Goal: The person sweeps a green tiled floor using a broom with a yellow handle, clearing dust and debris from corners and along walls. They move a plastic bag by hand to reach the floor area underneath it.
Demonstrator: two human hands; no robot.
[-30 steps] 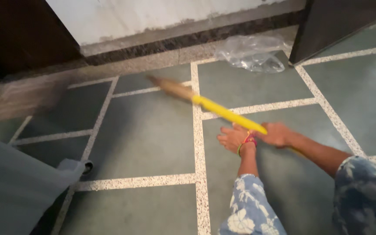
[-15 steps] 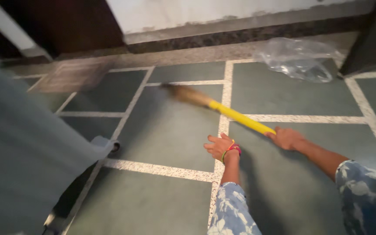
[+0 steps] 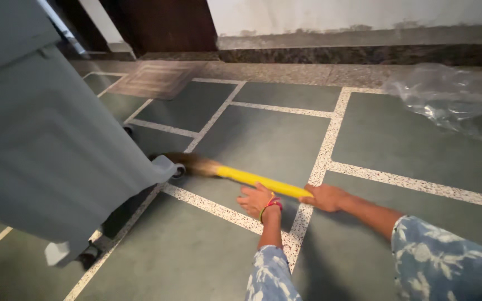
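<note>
Low over floor, right hand (image 3: 326, 197) gripping broom (image 3: 241, 176)

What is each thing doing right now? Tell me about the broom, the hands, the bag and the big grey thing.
Broom: low to the floor, bristle end by the grey cabinet's wheel.
Right hand: closed on the yellow handle.
Left hand: spread flat on the floor.
Plastic bag: crumpled, lying on the floor.
Grey cabinet: standing on small wheels.

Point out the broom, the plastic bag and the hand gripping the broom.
broom (image 3: 258, 180): head view, on its yellow handle.
plastic bag (image 3: 447, 100): head view, on its crumpled clear middle.
right hand (image 3: 326, 197): head view, on the back of the hand.
</note>
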